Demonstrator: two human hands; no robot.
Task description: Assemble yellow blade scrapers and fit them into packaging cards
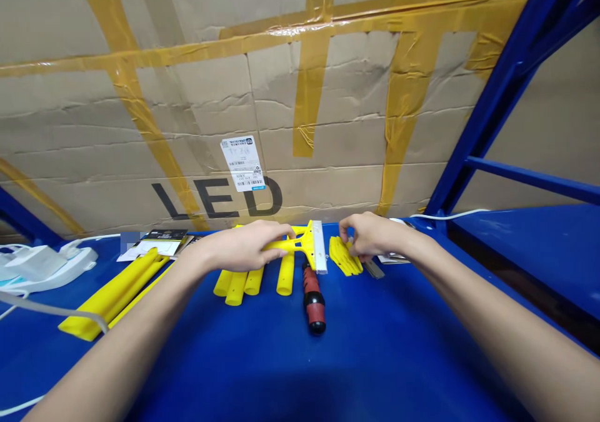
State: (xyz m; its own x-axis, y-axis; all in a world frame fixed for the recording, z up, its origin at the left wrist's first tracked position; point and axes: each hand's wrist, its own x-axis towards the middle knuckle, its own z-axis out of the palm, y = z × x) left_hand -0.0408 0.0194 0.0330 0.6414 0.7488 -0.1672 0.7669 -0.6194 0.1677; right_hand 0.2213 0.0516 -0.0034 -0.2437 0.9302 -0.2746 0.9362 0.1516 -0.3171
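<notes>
Our L grip (pixel 239 247) is closed round the neck of a yellow plastic scraper head (pixel 293 244), fingers wrapped over it, thumb side toward us. Scraper head's held low over the blue shelf (pixel 281 372), its steel blade edge (pixel 319 247) standing roughly upright at the far end, pointing R.

Our R grip (pixel 375 236) is curled down, fingertips on/just at a ribbed yellow plastic piece (pixel 344 256); partly closed, but can't tell if it really has hold. Just R of that piece, a narrow grey metal strip (pixel 374 269) lies flat, w/ a bit of paper (pixel 391 259) under the R wrist area.

Below the scraper head: black-and-red handle (pixel 314 300) lying on the shelf, near the blade end, not touching our grips. Three short yellow tubes (pixel 235 288) sit side by side L of it, w/ a fourth (pixel 285 275) close by.

Far L: long yellow bars (pixel 112 294), a printed card (pixel 154 243), white power strip (pixel 51 271) w/ a white cable (pixel 47 308). Behind everything: big cardboard box (pixel 328 97), yellow tape, "LED" printed, barcode label (pixel 242 162). Blue rack upright (pixel 487 103) on the R.
</notes>
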